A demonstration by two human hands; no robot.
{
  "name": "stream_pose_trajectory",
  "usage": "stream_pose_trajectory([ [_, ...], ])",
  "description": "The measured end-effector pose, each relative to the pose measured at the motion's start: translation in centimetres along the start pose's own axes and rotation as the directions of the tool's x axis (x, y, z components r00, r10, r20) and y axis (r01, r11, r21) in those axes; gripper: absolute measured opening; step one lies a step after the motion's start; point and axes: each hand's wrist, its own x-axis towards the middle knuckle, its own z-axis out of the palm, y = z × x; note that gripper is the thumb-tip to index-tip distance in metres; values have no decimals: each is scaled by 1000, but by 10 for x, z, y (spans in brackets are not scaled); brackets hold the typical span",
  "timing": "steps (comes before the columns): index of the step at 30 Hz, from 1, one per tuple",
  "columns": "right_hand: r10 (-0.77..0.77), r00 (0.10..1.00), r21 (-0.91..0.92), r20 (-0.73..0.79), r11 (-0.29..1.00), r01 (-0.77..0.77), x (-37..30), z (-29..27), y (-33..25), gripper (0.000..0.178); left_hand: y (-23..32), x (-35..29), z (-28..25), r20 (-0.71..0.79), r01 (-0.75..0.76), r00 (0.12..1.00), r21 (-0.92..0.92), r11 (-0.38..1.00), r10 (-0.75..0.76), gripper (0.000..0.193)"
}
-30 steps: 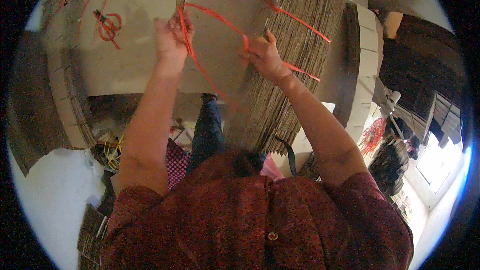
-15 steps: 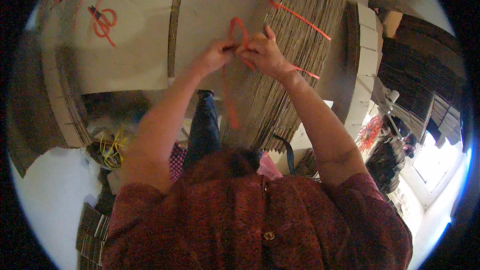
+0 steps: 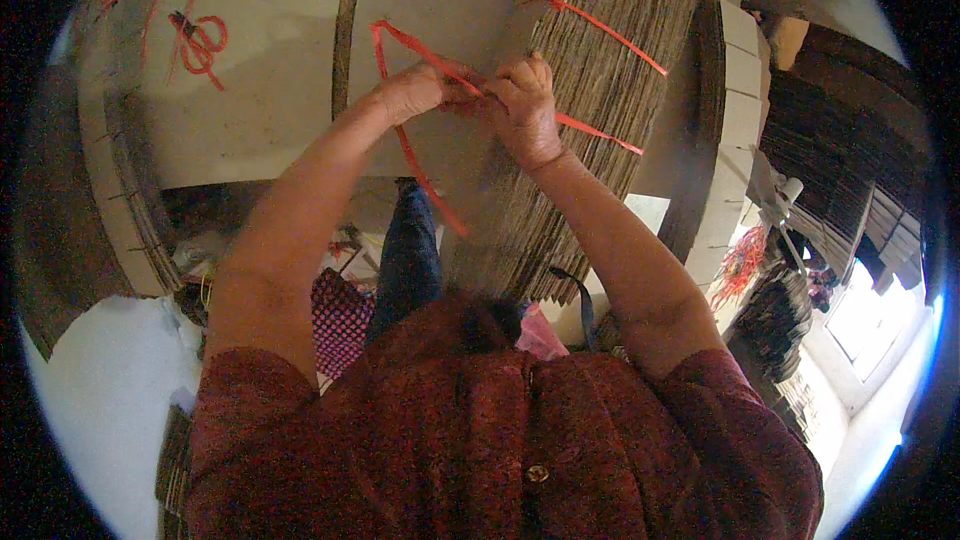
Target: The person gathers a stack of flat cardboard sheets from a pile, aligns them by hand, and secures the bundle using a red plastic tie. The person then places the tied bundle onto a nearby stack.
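Red plastic string [image 3: 590,128] runs round a bundle of stacked cardboard sheets [image 3: 610,50], edges up, and comes to my hands at the bundle's left side. My left hand [image 3: 415,90] is closed on the string; a bent length of it stands up beyond the knuckles and its tail hangs down to the near side. Close beside it, my right hand [image 3: 525,105] is closed in a fist on the string, its wrist over the bundle. The fingertips of both hands are partly hidden. Farther away, a second red string [image 3: 610,35] crosses the same bundle, knotted at its left edge.
On the large cardboard surface [image 3: 270,70] at left lies a dark-handled tool [image 3: 185,28] with looped red string. More cardboard stacks [image 3: 840,130] stand at right, near a heap of red string [image 3: 740,265]. A white sack-like shape [image 3: 120,360] is at lower left.
My hands have drawn slightly apart. The upright loop between them is gone, and the string now bends out over my left hand. My right hand's fingers have curled tighter.
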Motion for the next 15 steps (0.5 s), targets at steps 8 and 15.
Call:
stream_pose_trajectory([
  [8, 46, 998, 76, -44, 996, -42, 1, -2, 1, 19, 17, -10, 16, -211, -211, 914, 481, 851, 346, 25],
  [15, 251, 967, 163, -36, 956, -243, -4, -26, -10, 18, 8, -5, 36, -359, -174, 719, 736, 655, 595, 20],
])
